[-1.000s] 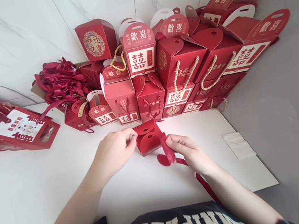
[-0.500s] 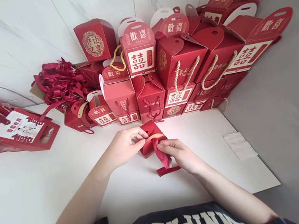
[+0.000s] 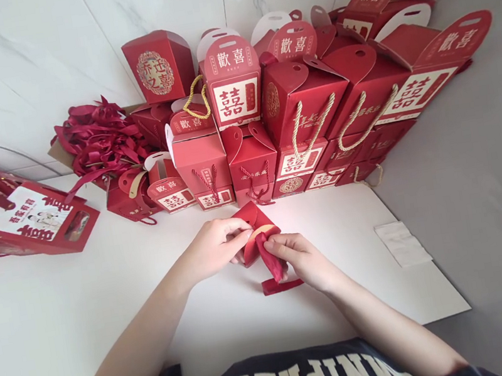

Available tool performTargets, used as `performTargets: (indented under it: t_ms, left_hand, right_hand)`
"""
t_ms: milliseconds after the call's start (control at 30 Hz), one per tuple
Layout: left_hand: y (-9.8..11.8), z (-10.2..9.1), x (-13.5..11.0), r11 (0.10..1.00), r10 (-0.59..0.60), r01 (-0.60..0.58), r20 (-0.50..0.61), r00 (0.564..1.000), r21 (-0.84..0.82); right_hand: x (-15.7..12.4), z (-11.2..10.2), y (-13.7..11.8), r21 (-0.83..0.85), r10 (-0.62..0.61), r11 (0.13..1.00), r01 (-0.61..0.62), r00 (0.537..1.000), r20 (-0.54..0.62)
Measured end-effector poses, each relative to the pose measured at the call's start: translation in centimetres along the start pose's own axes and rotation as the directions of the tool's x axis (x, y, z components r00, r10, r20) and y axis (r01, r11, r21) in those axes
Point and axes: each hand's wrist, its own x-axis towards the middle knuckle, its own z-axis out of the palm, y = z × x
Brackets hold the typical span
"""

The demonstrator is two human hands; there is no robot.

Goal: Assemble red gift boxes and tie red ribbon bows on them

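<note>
Our left hand [image 3: 215, 246] and right hand [image 3: 303, 259] have drawn closer together since a second ago. On the white desk [image 3: 331, 213] before us sits the red gift box [image 3: 252, 253]; we judge its card light, fairly stiff and easily creased, best held by its sides. The dark-red ribbon [image 3: 271, 261] looks soft and slippery, best pinched. Our left hand curls at the box, its grip unclear; our right pinches the ribbon tightly between thumb and fingers.

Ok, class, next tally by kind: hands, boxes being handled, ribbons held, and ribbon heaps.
Hands, left hand and right hand: 2
Red box between them: 1
Crimson ribbon in the right hand: 1
Ribbon heap at the back left: 1
Total: 5
</note>
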Motion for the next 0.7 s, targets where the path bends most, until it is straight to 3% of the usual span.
performTargets:
  t_ms: [567,700]
  left_hand:
    - [0.03,0.87,0.41,0.995,-0.024,0.026,0.027,0.999,-0.099]
    - [0.38,0.87,0.04,0.999,0.052,-0.052,-0.065,0.996,0.005]
  right_hand:
    - [-0.21,-0.48,0.41,-0.247,-0.090,0.964,0.099,0.995,0.048]
    - [-0.39,-0.48,-0.16,-0.440,-0.188,0.884,0.158,0.982,-0.023]
